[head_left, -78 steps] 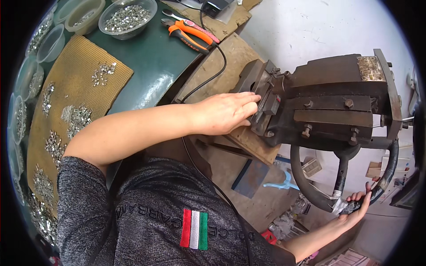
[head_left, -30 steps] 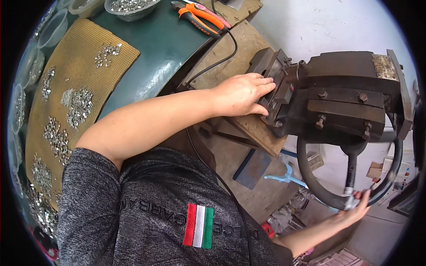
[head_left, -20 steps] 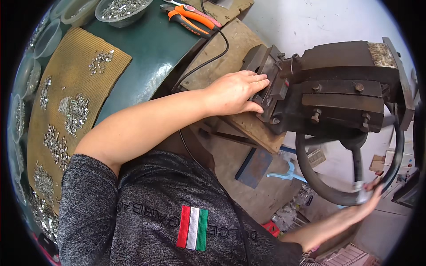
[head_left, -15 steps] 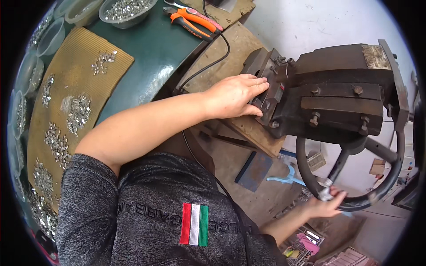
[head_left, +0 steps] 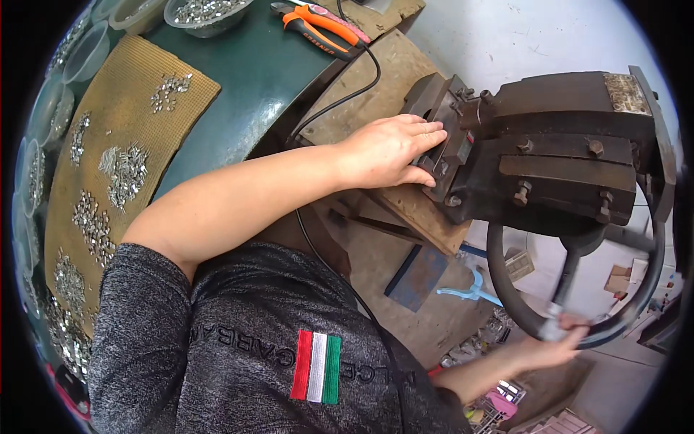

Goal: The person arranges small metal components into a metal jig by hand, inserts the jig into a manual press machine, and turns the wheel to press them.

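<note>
A heavy dark metal hand press (head_left: pixel 564 163) stands on a wooden bench. My left hand (head_left: pixel 390 150) reaches across to its die block (head_left: pixel 457 141). The fingers lie stretched along the block's near side, the thumb apart and lower down; anything under the fingertips is hidden. Below the press body hangs a large black handwheel (head_left: pixel 515 300). At the wheel's lower rim my right hand (head_left: pixel 560 343) is closed round it, beside a spot wrapped in pale material on a spoke. Motion blurs those fingers a little.
A ribbed tan mat (head_left: pixel 144 69) on the green table (head_left: pixel 238 94) carries several heaps of small silver metal pieces (head_left: pixel 126 177). Plastic bowls (head_left: pixel 206 29) line the far and left edges. Orange-handled pliers (head_left: pixel 318 29) lie near a black cable (head_left: pixel 347 94). A wooden bench top (head_left: pixel 397 61) supports the press.
My right hand and the wheel's wrapped spot have shifted slightly right and down. The left hand stays at the die block. The whole view has moved a little.
</note>
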A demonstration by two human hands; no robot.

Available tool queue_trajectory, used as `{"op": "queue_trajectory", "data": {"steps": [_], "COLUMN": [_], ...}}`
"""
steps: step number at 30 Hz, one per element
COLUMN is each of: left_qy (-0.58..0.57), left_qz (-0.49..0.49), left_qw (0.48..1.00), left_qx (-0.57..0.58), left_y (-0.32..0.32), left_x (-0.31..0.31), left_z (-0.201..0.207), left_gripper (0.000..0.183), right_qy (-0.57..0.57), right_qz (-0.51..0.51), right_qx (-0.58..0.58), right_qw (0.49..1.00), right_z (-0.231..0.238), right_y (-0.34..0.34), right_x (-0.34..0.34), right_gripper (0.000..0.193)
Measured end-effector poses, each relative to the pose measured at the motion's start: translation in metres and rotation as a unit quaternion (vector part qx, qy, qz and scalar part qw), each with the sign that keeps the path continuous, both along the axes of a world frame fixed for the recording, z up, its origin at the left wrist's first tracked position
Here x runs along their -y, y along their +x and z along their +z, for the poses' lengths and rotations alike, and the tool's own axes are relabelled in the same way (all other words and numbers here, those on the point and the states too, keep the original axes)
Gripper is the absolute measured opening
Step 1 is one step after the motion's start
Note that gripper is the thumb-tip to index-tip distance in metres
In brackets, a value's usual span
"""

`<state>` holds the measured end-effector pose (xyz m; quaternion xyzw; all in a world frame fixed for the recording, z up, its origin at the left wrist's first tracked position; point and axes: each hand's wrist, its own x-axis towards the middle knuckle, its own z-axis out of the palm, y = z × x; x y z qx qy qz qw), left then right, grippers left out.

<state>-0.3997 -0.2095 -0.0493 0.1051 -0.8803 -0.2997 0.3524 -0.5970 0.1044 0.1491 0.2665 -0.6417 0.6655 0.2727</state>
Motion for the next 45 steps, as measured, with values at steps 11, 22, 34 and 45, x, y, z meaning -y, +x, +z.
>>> {"op": "queue_trajectory", "data": {"steps": [11, 22, 34, 45], "left_qy": [0.059, -0.064, 0.41, 0.404], "left_qz": [0.022, 0.068, 0.379, 0.642], "left_qw": [0.995, 0.995, 0.817, 0.635], "left_qx": [0.074, 0.03, 0.145, 0.148], "left_y": [0.005, 0.081, 0.382, 0.409], "left_x": [-0.015, 0.005, -0.122, -0.245], "left_z": [0.04, 0.032, 0.123, 0.17], "left_gripper": [0.086, 0.032, 0.031, 0.037], "right_qy": [-0.015, 0.134, 0.184, 0.26], "right_qz": [0.034, -0.097, 0.545, 0.833], "right_qx": [0.06, -0.007, -0.187, -0.101], "right_qw": [0.998, 0.986, 0.796, 0.477], "right_z": [0.03, 0.036, -0.1, -0.139], "right_y": [0.011, 0.023, 0.213, 0.325], "right_x": [0.01, 0.001, 0.192, 0.275], "right_gripper": [0.019, 0.055, 0.04, 0.026]}}
